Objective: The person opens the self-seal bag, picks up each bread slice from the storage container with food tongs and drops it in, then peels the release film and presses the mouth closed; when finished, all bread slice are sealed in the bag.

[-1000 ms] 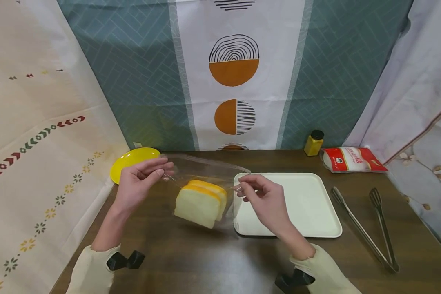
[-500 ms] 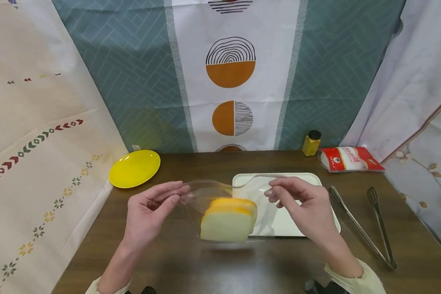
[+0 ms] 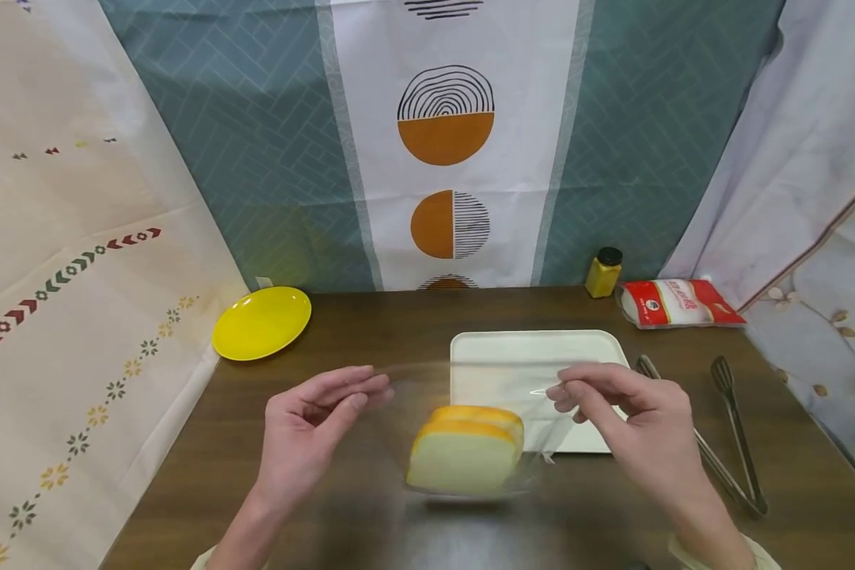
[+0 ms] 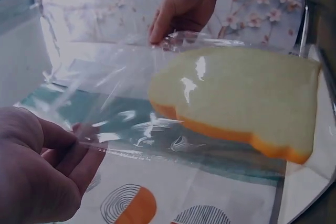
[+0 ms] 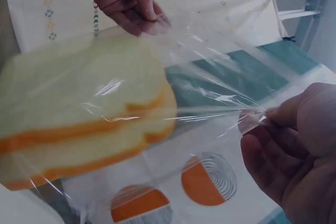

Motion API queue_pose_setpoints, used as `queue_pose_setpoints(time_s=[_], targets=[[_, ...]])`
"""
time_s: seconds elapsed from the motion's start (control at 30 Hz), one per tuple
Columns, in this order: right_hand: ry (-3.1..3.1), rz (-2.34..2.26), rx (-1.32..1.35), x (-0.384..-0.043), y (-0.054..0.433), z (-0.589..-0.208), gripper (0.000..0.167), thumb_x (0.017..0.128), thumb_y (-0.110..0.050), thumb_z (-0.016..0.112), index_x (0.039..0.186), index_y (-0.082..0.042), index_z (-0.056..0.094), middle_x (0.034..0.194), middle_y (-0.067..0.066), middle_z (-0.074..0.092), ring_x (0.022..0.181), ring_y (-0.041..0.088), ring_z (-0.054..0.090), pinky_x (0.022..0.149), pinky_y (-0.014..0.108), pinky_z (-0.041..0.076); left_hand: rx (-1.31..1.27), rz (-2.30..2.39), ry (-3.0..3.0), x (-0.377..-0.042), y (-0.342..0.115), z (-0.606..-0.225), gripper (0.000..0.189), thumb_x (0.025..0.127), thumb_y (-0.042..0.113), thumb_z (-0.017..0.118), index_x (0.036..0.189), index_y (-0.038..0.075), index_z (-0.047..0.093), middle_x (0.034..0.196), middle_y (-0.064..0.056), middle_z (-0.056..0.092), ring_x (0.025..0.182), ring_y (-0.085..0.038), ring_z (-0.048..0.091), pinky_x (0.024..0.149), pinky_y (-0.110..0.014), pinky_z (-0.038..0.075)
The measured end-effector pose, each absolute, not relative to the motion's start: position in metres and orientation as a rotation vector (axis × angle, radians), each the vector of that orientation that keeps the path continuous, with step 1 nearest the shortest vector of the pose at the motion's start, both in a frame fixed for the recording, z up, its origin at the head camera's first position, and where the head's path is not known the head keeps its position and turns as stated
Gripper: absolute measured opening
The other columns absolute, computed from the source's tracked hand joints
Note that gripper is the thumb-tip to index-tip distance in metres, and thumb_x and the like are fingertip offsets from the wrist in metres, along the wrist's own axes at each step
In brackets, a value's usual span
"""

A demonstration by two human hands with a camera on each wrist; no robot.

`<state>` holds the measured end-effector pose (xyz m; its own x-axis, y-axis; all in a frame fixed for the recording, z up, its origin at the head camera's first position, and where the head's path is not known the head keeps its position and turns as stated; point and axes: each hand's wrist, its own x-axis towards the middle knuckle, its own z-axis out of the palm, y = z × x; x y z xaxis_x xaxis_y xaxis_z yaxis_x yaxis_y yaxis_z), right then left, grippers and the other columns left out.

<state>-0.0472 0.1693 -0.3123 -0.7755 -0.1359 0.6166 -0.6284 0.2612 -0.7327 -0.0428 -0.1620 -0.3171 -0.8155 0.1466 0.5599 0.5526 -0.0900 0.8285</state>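
A clear plastic bag (image 5: 210, 90) is stretched between my two hands, with slices of bread (image 3: 463, 459) low inside it. The bread has pale faces and orange crusts; two slices overlap in the head view. My left hand (image 3: 309, 427) pinches the bag's left upper corner between thumb and fingers. At the opposite upper corner, my right hand (image 3: 630, 419) pinches the film the same way. In the left wrist view one bread slice (image 4: 236, 98) shows broadside through the shiny film. The bag hangs over the table, partly overlapping the white tray (image 3: 499, 348).
At the back left lies a yellow plate (image 3: 262, 323). A yellow bottle with a black cap (image 3: 603, 273) and a red-and-white packet (image 3: 680, 303) stand at the back right. Metal tongs (image 3: 737, 443) lie right of the tray, partly behind my right hand. Patterned cloths hang around the brown table (image 3: 313, 507).
Both hands have moved right and toward me, carrying the bag and bread. They have spread farther apart, widening the bag. The yellow plate has come fully into sight.
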Motion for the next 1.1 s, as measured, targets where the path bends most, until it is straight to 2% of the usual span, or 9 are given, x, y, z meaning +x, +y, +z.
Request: queue_pose_setpoints(time_s=[0.13, 0.3, 0.47, 0.7, 0.93, 1.1], targets=[[-2.125, 1.520, 0.669, -0.047, 0.175, -0.319, 0.029, 0.080, 0.021, 0.070, 0.101, 0.001, 0.072, 0.084, 0.005, 0.074, 0.070, 0.013, 0.070, 0.062, 0.022, 0.057, -0.719, -2.010, -1.931, -0.043, -0.157, -0.324, 0.031, 0.091, -0.018, 0.060, 0.120, -0.010, 0.065, 0.105, -0.017, 0.073, 0.090, -0.029, 0.073, 0.086, -0.037, 0.055], [-2.149, 1.660, 0.636, -0.051, 0.181, -0.329, 0.024, 0.085, 0.018, 0.068, 0.104, 0.003, 0.071, 0.084, 0.010, 0.074, 0.069, 0.017, 0.070, 0.061, 0.024, 0.057, -0.647, -2.110, -1.944, -0.045, -0.151, -0.333, 0.029, 0.093, -0.014, 0.060, 0.122, -0.014, 0.060, 0.107, -0.021, 0.072, 0.089, -0.035, 0.073, 0.084, -0.044, 0.055], [-2.229, 1.755, 0.497, -0.049, 0.186, -0.334, 0.017, 0.090, 0.011, 0.067, 0.104, 0.002, 0.071, 0.083, 0.011, 0.074, 0.067, 0.020, 0.070, 0.061, 0.026, 0.057, -0.535, -2.199, -1.984, -0.044, -0.146, -0.339, 0.029, 0.094, -0.009, 0.062, 0.122, -0.015, 0.058, 0.107, -0.021, 0.072, 0.090, -0.039, 0.072, 0.086, -0.044, 0.055], [-2.285, 1.744, 0.411, -0.046, 0.188, -0.335, 0.010, 0.092, 0.005, 0.068, 0.100, -0.001, 0.071, 0.081, 0.008, 0.074, 0.066, 0.021, 0.070, 0.061, 0.028, 0.057, -0.462, -2.231, -1.976, -0.041, -0.139, -0.344, 0.025, 0.093, -0.008, 0.063, 0.116, -0.018, 0.058, 0.103, -0.021, 0.073, 0.089, -0.036, 0.073, 0.086, -0.045, 0.055], [-2.296, 1.777, 0.311, -0.052, 0.187, -0.342, 0.006, 0.094, 0.002, 0.067, 0.098, 0.003, 0.071, 0.077, 0.009, 0.073, 0.064, 0.020, 0.068, 0.060, 0.025, 0.056, -0.359, -2.305, -1.987, -0.043, -0.133, -0.349, 0.021, 0.094, -0.003, 0.066, 0.112, -0.013, 0.062, 0.097, -0.021, 0.073, 0.084, -0.036, 0.073, 0.086, -0.046, 0.056], [-2.359, 1.802, 0.151, -0.053, 0.188, -0.347, 0.014, 0.099, -0.008, 0.063, 0.096, 0.004, 0.070, 0.077, 0.007, 0.073, 0.065, 0.020, 0.067, 0.061, 0.026, 0.056, -0.267, -2.390, -1.966, -0.045, -0.128, -0.352, 0.023, 0.094, -0.001, 0.067, 0.110, -0.017, 0.062, 0.096, -0.021, 0.074, 0.085, -0.038, 0.073, 0.085, -0.047, 0.056]])
